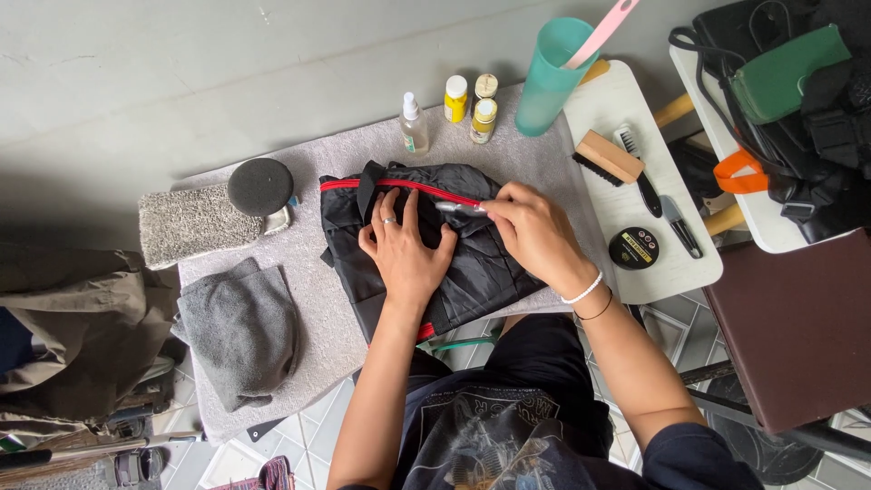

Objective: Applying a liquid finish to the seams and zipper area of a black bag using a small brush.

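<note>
A black bag (472, 268) with a red zipper (399, 185) along its top lies on a grey towel-covered table (318, 299). My left hand (404, 249) rests flat on the bag, fingers spread, a ring on one finger. My right hand (535, 231) grips a small silver metal tool (458, 209) and holds its tip against the zipper line near the bag's right end. A white bead bracelet and a dark band sit on my right wrist.
Behind the bag stand a small spray bottle (414, 125), three small yellow bottles (472, 104) and a teal cup (552, 77) holding a pink handle. A white side table (626, 245) carries brushes and a round tin. Grey cloths and a black round sponge (260, 186) lie left.
</note>
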